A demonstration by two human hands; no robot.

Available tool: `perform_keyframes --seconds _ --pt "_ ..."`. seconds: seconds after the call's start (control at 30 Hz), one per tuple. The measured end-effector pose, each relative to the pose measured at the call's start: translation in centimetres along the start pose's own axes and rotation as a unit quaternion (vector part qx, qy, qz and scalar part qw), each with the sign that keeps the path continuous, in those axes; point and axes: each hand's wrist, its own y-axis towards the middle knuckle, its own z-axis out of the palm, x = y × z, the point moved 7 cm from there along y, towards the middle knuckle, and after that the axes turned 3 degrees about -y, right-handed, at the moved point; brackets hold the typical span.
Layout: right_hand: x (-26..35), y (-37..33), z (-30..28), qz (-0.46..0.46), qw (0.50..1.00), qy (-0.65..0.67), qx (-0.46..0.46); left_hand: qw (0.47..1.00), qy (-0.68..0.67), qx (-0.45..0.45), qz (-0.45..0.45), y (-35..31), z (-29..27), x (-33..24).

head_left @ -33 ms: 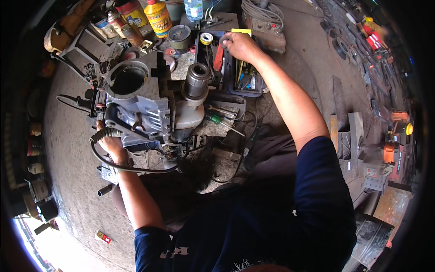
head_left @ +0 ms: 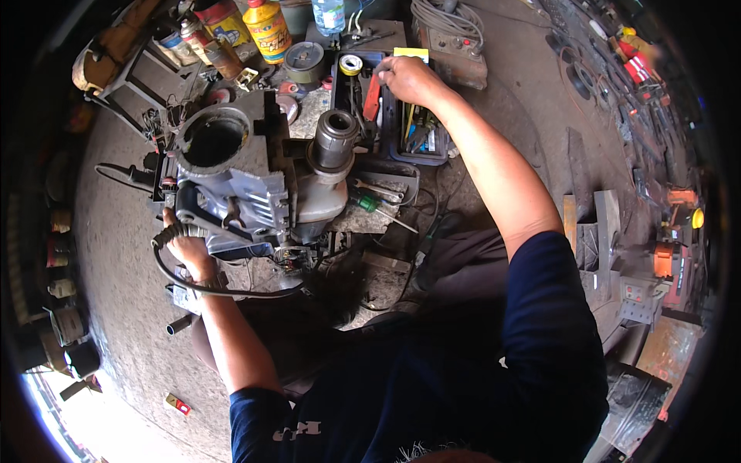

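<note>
My right hand (head_left: 409, 81) reaches to a dark toolbox (head_left: 440, 159) and pinches the upper end of a long, flat red piece (head_left: 373, 100), whose kind I cannot tell. My left hand (head_left: 189, 253) is low on the near left side of a grey metal casting (head_left: 258, 189) with a large round bore. Its fingers are closed and partly hidden; what they grip is unclear. A black ribbed cord sleeve (head_left: 185, 230) lies across that hand, and its black cord (head_left: 231, 292) loops over the wrist. Beside the casting stands a dark metal cylinder (head_left: 336, 139).
A green-handled screwdriver (head_left: 368, 204) and a wrench (head_left: 378, 190) lie right of the casting. Behind are a yellow bottle (head_left: 268, 32), a round tin (head_left: 305, 60) and a box with coiled cable (head_left: 455, 54). A metal frame (head_left: 143, 73) stands far left; clutter lines the right side.
The casting and my left hand sit very slightly differently in the picture. My right hand remains on the red piece.
</note>
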Motion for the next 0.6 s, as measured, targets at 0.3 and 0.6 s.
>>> perform_keyframes --seconds 0.3,0.6 --pt "3.1 0.2 4.6 0.007 0.965 -0.208 0.159 0.976 -0.179 -0.016 -0.122 -2.3 -0.5 1.9" --pt "1.9 3.0 5.9 0.03 0.991 -0.044 0.125 0.918 -0.329 -0.017 -0.22 -2.6 0.3 1.0"
